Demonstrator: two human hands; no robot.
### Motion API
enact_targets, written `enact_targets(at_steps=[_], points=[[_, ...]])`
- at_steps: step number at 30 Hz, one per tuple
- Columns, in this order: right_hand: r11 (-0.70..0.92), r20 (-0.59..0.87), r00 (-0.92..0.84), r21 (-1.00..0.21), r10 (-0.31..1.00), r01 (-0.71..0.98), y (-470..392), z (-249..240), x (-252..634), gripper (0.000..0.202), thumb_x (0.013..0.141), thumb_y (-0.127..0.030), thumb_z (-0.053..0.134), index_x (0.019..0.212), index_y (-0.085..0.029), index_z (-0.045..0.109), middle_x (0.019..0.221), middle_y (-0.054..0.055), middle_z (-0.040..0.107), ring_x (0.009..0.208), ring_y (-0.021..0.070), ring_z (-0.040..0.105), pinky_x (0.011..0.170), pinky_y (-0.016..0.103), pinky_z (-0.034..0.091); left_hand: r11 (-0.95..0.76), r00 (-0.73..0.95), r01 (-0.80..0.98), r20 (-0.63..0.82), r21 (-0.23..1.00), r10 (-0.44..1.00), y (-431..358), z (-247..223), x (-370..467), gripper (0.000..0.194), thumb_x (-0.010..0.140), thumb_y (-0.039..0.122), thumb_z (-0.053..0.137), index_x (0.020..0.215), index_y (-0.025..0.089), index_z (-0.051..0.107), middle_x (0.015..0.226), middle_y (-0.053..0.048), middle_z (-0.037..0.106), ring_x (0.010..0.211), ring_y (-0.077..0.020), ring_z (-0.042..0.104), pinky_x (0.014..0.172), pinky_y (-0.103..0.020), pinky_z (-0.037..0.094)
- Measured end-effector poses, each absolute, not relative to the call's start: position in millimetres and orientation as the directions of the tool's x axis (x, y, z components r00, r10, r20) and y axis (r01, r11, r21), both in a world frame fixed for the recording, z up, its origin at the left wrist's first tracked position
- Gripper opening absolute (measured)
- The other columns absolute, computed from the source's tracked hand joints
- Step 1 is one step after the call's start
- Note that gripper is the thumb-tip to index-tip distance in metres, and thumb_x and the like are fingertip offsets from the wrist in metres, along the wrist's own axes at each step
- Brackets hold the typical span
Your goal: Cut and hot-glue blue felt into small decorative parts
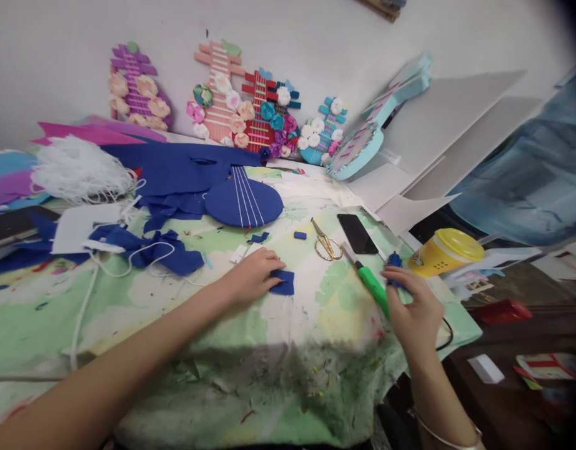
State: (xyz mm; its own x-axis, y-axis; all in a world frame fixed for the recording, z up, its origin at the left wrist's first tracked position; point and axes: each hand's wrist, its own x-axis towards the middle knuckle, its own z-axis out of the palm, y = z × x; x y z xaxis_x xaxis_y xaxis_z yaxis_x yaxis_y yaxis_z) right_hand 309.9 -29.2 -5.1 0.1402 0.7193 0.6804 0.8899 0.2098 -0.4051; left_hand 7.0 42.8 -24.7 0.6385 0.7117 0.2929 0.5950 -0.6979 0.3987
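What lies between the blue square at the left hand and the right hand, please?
In the head view, a green-handled tool lies on the cloth between the blue square and the right hand.

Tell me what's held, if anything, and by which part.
Left hand holds a blue piece by its left edge. Right hand is at a dark-blue object; grip unclear.

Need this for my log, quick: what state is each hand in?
Left hand: touching a blue fabric piece; grip cannot be told.
Right hand: partly curled at a dark-blue object; grip unclear.
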Motion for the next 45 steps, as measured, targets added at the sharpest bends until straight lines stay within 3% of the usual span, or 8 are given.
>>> enact_targets(at_steps=[3,7,22,25,28,34,39,45], points=[[-0.072,0.678,0.209,-0.225,0.705,0.972,-28.5,-8.6,352.4,0.032,0.077,-0.024,0.048,0.101,-0.012,0.064,0.100,0.017,0.067,0.100,0.0319,0.059,0.089,0.046,0.044,-0.682,0.642,0.604,0.255,0.413,0.723,46.5,-21.0,10.9,0.019,0.082,0.019,0.055,0.090,0.018,0.071,0.089,-0.009,0.065,0.086,-0.0215,0.058,0.079,-0.035,0.045],[-0.200,0.562,0.199,-0.061,0.803,0.978,-20.5,-27.3,399.3,0.051,0.070,-0.026,0.049,0.112,0.001,0.057,0.104,0.026,0.064,0.100,0.0367,0.059,0.087,0.048,0.044,-0.614,0.599,0.614,0.214,0.497,0.772,48.3,-16.4,13.5,0.014,0.071,0.013,0.060,0.079,0.017,0.071,0.079,-0.006,0.065,0.076,-0.0183,0.059,0.073,-0.030,0.044],[-0.230,0.317,0.208,0.033,0.925,0.973,1.5,-35.8,416.5,0.033,0.076,-0.027,0.050,0.102,-0.012,0.062,0.083,0.015,0.068,0.077,0.0285,0.063,0.062,0.033,0.042,-0.615,0.552,0.535,0.311,0.579,0.773,39.3,-16.4,1.5,0.029,0.072,0.008,0.053,0.094,0.017,0.069,0.094,-0.008,0.068,0.084,-0.0178,0.063,0.076,-0.031,0.050],[-0.168,0.390,0.187,-0.082,0.902,0.982,-9.6,-28.1,405.6,0.029,0.078,-0.029,0.047,0.098,-0.014,0.062,0.082,0.013,0.067,0.076,0.0270,0.061,0.064,0.035,0.043,-0.681,0.566,0.542,0.386,0.492,0.729,34.1,-19.2,-5.5,0.033,0.074,0.003,0.045,0.093,0.018,0.068,0.096,-0.008,0.068,0.090,-0.0190,0.062,0.081,-0.034,0.050],[-0.011,0.425,0.174,-0.359,0.888,0.933,-30.4,-19.0,377.7,0.027,0.079,-0.038,0.050,0.093,-0.017,0.062,0.086,0.010,0.066,0.080,0.0257,0.061,0.070,0.036,0.046,-0.665,0.500,0.587,0.440,0.461,0.746,18.6,-21.9,-10.2,0.027,0.077,0.004,0.045,0.089,0.017,0.065,0.090,-0.007,0.066,0.088,-0.0195,0.060,0.080,-0.035,0.050],[0.067,0.085,0.005,-0.816,0.996,0.574,-59.2,-7.9,288.5,0.029,0.084,-0.045,0.054,0.077,-0.017,0.060,0.056,0.000,0.051,0.050,0.0155,0.050,0.045,0.027,0.039,-0.643,0.476,0.717,0.486,0.268,0.733,-39.3,-28.8,12.8,0.020,0.086,0.022,0.051,0.099,0.013,0.064,0.090,-0.012,0.060,0.086,-0.0240,0.053,0.075,-0.039,0.049],[0.313,0.222,-0.227,-0.773,0.948,0.552,-51.9,-9.1,238.0,0.011,0.084,-0.030,0.057,0.087,-0.019,0.059,0.087,0.005,0.058,0.080,0.0196,0.055,0.070,0.031,0.046,-0.490,0.374,0.865,0.511,0.110,0.774,-65.3,-45.4,30.1,0.042,0.085,0.039,0.055,0.113,0.009,0.063,0.107,-0.019,0.062,0.099,-0.0338,0.052,0.082,-0.048,0.046],[0.354,0.241,-0.263,-0.720,0.934,0.597,-47.7,-26.1,219.8,0.008,0.084,-0.024,0.055,0.091,-0.021,0.057,0.091,0.005,0.059,0.087,0.0223,0.053,0.078,0.036,0.043,-0.526,0.401,0.847,0.553,0.080,0.731,-65.9,-57.0,27.6,0.043,0.089,0.037,0.047,0.117,0.007,0.061,0.120,-0.016,0.064,0.113,-0.0330,0.052,0.092,-0.046,0.041]])
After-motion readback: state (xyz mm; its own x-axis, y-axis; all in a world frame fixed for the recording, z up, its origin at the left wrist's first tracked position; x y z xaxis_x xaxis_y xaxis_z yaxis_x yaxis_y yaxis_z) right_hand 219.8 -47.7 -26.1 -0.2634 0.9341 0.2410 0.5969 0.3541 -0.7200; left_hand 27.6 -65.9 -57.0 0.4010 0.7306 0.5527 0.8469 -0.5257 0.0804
